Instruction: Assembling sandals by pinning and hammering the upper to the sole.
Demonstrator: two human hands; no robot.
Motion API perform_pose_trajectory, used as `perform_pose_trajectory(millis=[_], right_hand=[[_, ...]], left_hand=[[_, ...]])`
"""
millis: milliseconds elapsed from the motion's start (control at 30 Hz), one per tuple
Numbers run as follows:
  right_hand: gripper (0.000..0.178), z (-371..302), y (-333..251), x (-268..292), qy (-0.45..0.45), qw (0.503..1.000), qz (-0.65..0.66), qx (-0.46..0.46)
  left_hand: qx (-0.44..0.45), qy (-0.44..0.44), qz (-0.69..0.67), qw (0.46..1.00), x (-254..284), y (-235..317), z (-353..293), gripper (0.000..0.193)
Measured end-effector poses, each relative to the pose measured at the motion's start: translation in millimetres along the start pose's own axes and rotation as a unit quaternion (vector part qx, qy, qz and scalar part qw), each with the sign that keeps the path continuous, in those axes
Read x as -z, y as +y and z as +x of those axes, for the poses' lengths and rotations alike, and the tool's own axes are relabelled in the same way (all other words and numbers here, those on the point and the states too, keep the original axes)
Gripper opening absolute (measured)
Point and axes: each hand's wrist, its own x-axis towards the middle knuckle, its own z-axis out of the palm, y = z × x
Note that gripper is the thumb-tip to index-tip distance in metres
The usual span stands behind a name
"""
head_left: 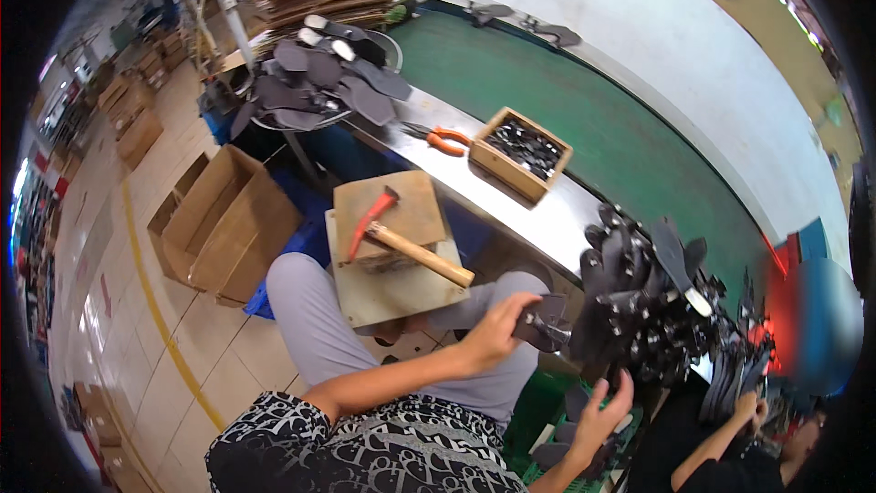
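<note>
My left hand (493, 338) is closed on the end of a dark shoe-sole piece (545, 327) with a shiny metal bit on it, held above my right knee. Lower and to the right, my right hand (602, 415) has its fingers apart, close under a heap of dark sole pieces (630, 310); whether a fingertip touches the heap I cannot tell. Before my knees a hammer (401, 242) with a red head and wooden handle lies across a worn block (411, 201) on a pale board (360, 297).
A wooden box (511, 173) of small black parts and orange-handled pliers (443, 139) sit on the metal ledge beside a green belt (620, 137). More soles (319, 73) fill a round tray. Cardboard boxes (219, 228) stand left; a co-worker's hands (750, 409) are at right.
</note>
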Motion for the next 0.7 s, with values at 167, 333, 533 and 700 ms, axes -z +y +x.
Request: perform_pose_trajectory(millis=[167, 333, 533, 700], right_hand=[[0.079, 7, -150, -74, -0.248, 0.899, 0.348, 0.098], [0.057, 69, -186, -117, -0.106, 0.905, 0.387, 0.139], [0.051, 88, -222, -139, -0.178, 0.886, 0.375, 0.207], [0.048, 107, -197, -125, -0.163, 0.868, 0.454, 0.119]], left_hand=[[0.265, -0.074, -0.316, 0.908, 66, 57, 21, 0.05], [0.073, 0.165, -0.178, 0.967, 108, 26, 42, 0.043], [0.194, 0.177, -0.378, 0.888, 91, -34, 84, 0.063], [0.243, 0.149, -0.55, 0.785, 70, -47, 90, 0.081]])
